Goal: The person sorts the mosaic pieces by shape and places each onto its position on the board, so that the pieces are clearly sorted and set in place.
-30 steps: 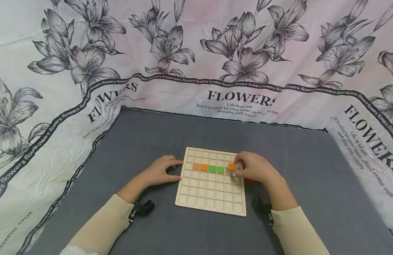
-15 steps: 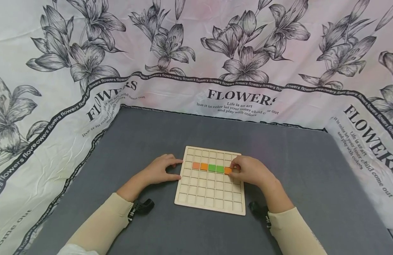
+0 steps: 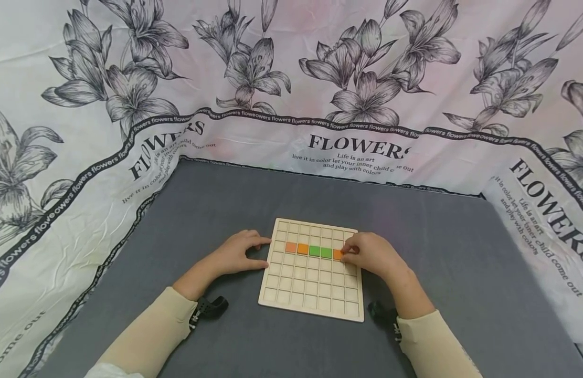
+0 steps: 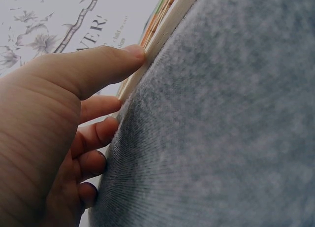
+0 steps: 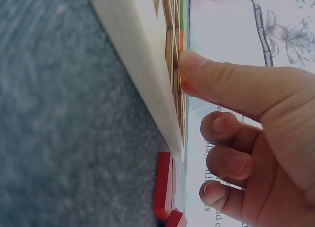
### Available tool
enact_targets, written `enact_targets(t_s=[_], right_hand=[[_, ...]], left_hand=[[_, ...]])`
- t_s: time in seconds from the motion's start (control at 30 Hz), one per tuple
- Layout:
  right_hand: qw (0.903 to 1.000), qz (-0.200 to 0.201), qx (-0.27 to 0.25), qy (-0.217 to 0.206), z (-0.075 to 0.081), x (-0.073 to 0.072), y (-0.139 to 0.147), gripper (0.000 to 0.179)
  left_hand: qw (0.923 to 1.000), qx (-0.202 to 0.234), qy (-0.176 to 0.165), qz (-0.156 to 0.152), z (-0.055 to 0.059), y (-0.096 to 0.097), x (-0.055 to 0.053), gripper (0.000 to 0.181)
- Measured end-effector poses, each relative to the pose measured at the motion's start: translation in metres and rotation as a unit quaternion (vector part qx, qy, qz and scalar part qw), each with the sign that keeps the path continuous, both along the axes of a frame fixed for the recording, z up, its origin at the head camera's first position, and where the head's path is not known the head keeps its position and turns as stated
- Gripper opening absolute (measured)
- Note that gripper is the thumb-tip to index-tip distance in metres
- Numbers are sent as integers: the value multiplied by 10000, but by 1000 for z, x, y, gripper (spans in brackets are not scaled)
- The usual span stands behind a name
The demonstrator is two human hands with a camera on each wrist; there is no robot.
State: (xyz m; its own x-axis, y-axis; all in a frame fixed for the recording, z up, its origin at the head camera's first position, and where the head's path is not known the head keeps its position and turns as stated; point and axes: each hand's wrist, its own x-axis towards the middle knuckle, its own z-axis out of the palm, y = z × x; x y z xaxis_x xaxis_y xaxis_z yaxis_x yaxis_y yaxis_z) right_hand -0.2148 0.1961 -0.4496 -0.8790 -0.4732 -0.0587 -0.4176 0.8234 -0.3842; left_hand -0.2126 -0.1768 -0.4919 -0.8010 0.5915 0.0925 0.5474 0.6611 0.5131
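A pale wooden grid board (image 3: 311,289) lies on the grey cloth. One row holds a salmon tile (image 3: 290,247), an orange tile (image 3: 303,249) and two green tiles (image 3: 320,252). To their right, another orange tile (image 3: 337,254) sits at a cell of that row, pinched at its right side by the thumb and forefinger of my right hand (image 3: 373,255). That hand's other fingers are curled beneath, as the right wrist view shows. My left hand (image 3: 234,254) touches the board's left edge with thumb and forefinger spread apart.
Red pieces (image 5: 163,187) lie on the cloth beside the board's right edge, seen in the right wrist view and hidden behind my right hand in the head view. A flower-printed curtain (image 3: 357,142) borders the grey table surface (image 3: 253,194).
My right hand has brought the orange tile down and left to beside the green tiles, where it now lies level with the row. The left hand has stayed at the board's edge.
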Motion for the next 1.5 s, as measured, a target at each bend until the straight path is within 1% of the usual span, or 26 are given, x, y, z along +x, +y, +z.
enact_targets(t_s=[0.1,0.23,0.33,0.47,0.63,0.77,0.9,1.0,1.1,1.3,1.4,1.5], right_hand=[[9998,-71,-89,-131,0,0,2,18],[9988,-263,-285,-310,3,2,5,26],[9979,-368,-446,-278,7,2,10,27],[9971,-408,-635,-135,11,0,18,29],[9944,-603,-867,-83,15,-1,28,26],[9906,-784,-1091,-263,17,-3,37,25],[9853,-943,-1336,-501,17,-4,49,33],[9849,-966,-1346,-503,14,-6,58,37],[9854,-954,-1297,-555,11,-9,67,37],[9828,-991,-1322,-830,3,-14,87,33],[9824,-992,-1254,-962,1,-14,97,36],[9802,-981,-1207,-1222,-1,-14,104,40]], left_hand=[[10000,-24,3,10,-2,0,0,61],[10000,-38,-36,30,-4,1,0,61],[10000,14,-59,23,-4,2,0,61],[10000,49,-80,35,-3,2,0,61],[9999,62,-100,42,-2,2,0,61],[9999,58,-78,48,-2,2,0,61],[9999,80,-51,46,-2,2,1,61],[9999,95,-40,42,-3,1,0,61],[9999,122,-35,45,-5,1,-1,61],[9999,111,-21,48,-4,1,-1,60],[9999,87,-29,45,-4,1,-1,61],[9999,89,-30,39,-5,1,-1,61]])
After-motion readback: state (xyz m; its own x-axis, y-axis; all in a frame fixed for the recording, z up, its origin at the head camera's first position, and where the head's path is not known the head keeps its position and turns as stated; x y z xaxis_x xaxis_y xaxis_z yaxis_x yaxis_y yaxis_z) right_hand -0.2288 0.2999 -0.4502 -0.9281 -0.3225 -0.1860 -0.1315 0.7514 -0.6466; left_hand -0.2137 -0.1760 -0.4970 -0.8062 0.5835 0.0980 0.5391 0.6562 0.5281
